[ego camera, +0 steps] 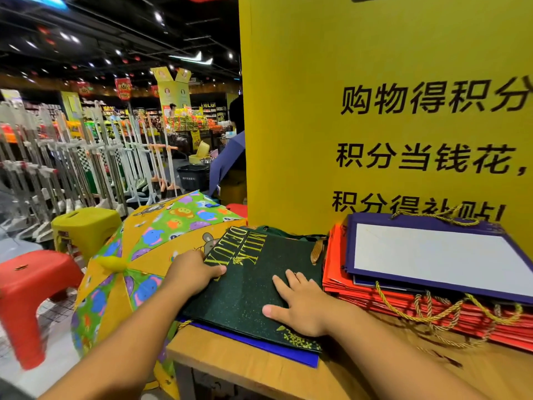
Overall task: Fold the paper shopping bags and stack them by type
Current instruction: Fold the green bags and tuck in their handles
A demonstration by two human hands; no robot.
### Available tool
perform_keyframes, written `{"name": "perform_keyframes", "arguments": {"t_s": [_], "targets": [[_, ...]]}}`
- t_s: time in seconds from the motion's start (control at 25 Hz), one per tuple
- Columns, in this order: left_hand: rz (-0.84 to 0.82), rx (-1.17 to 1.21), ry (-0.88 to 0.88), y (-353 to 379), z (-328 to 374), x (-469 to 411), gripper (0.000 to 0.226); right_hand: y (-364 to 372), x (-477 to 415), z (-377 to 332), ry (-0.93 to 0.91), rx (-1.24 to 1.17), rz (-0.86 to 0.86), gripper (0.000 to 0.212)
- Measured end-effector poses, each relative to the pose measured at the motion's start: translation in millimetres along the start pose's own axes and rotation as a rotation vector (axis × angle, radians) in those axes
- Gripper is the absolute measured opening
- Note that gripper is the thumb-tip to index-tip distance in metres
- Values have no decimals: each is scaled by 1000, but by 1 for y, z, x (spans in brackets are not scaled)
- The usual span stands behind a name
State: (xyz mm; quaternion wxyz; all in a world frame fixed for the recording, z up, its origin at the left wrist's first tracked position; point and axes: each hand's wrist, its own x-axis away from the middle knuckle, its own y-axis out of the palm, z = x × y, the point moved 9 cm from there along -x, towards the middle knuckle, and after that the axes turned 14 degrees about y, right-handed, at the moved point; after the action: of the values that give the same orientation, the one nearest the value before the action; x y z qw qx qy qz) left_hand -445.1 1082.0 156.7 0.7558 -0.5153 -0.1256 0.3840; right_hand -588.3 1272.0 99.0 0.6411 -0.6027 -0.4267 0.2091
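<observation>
A dark green paper bag (253,287) with gold "MILK DELUX" lettering lies flat on a blue bag (259,345) on the wooden table (248,368). My left hand (193,269) grips the green bag's left edge, thumb on top. My right hand (300,307) lies flat on the bag's near right part, fingers spread. To the right, a purple bag with a white panel (438,255) and gold rope handles rests on a stack of red bags (403,301).
A yellow sign board (375,82) with black characters stands behind the table. An open colourful children's umbrella (150,246) sits left of the table, with a yellow stool (86,226) and a red stool (31,287) beyond. Mop racks and shop aisles fill the background.
</observation>
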Motion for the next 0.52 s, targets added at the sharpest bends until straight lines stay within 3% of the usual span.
{"name": "perform_keyframes", "arguments": {"t_s": [0.08,0.2,0.28,0.36,0.52], "targets": [[83,62,47,-5,4,-5,37,0,1,3,-12,-62,40,101],[222,356,87,-17,4,-9,32,-9,5,4,-50,-190,150,84],[257,616,104,-23,1,-9,15,-24,9,3,-86,-247,244,83],[303,865,119,-35,-3,-5,14,-49,14,3,-120,-287,358,85],[494,1073,200,-73,4,13,17,-105,29,25,-57,-465,598,93]]}}
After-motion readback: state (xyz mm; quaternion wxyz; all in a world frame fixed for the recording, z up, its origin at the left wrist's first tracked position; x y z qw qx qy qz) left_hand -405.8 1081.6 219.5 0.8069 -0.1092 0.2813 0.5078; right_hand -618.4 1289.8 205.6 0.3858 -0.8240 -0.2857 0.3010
